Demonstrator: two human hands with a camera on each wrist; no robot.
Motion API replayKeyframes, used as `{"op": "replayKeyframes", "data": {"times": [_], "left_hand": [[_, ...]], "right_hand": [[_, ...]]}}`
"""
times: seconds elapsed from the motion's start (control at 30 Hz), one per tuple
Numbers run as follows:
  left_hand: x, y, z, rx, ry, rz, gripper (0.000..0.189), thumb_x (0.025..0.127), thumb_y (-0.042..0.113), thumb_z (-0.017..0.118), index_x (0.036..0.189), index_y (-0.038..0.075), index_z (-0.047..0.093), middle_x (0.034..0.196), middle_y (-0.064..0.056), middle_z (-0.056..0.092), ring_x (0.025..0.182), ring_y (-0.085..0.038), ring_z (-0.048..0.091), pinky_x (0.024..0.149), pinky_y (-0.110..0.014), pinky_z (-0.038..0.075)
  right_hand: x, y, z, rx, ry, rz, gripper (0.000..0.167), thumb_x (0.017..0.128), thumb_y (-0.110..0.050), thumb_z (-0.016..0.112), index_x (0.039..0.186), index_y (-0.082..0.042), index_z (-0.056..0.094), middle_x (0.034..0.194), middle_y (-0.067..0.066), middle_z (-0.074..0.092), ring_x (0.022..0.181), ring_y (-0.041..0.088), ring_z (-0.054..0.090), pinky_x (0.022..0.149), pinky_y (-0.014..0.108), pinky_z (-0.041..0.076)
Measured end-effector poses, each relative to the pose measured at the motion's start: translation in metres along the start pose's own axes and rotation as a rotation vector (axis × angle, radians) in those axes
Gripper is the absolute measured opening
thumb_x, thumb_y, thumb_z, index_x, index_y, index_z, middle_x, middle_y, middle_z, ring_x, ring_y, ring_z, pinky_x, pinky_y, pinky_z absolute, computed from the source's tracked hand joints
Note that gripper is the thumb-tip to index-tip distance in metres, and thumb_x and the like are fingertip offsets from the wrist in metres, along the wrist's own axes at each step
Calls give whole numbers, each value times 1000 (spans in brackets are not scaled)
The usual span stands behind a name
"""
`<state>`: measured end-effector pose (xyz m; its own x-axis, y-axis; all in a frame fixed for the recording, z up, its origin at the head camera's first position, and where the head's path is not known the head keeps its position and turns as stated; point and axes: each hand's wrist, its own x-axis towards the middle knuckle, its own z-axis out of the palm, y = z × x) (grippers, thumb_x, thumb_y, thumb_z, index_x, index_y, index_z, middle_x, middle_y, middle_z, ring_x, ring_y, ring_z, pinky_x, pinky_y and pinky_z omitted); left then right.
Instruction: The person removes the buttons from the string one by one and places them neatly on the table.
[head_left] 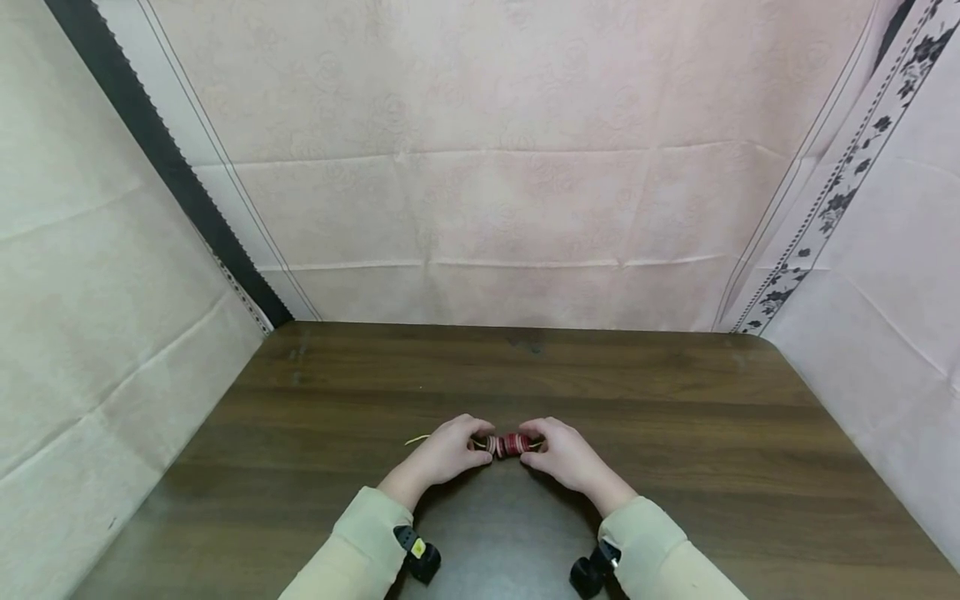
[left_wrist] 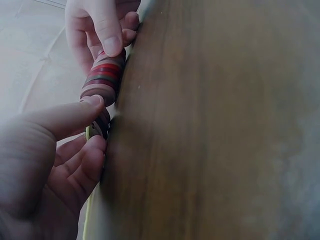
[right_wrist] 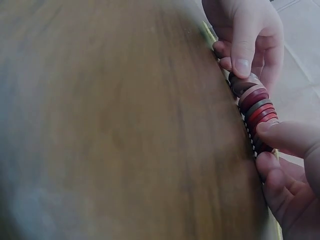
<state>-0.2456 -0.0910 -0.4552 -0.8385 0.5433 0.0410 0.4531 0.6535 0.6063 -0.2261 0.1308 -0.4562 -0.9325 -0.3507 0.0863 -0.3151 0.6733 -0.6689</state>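
A short row of button-like discs (head_left: 512, 445) in red, pink, brown and dark tones lies sideways, packed face to face on a yellow string. My left hand (head_left: 452, 450) pinches its left end between thumb and fingers. At the other end my right hand (head_left: 564, 452) grips the discs the same way. In the left wrist view, the discs (left_wrist: 104, 75) run between both thumbs, and the string (left_wrist: 88, 212) trails down past the left fingers. The right wrist view shows the row of discs (right_wrist: 260, 110) close to the tabletop; the fingertips hide both ends.
Around the hands spreads a brown wooden table (head_left: 337, 417) with rounded far corners. Pale patterned cloth (head_left: 510, 208) hangs behind it, with more cloth at the left and right sides. Each sleeve cuff carries a small black camera (head_left: 423, 560).
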Motion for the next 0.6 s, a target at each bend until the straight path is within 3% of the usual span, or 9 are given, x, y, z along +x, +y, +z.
{"op": "replayKeyframes", "data": {"times": [0.37,0.6], "left_hand": [[0,2,2,18,0,9,32,84,21,71,111,5,65,101,-2,58,80,-11,55,71,-27,47],[1,4,3,10,-3,-2,31,85,24,69,110,7,66,100,-1,59,81,-11,55,71,-27,46]], "right_hand": [[1,-2,3,-9,-28,-28,34,82,-16,72,115,-8,64,101,4,58,75,9,54,63,26,46],[2,-2,3,-40,-28,-41,35,83,-19,71,116,-9,64,100,3,59,77,10,54,67,29,47]]}}
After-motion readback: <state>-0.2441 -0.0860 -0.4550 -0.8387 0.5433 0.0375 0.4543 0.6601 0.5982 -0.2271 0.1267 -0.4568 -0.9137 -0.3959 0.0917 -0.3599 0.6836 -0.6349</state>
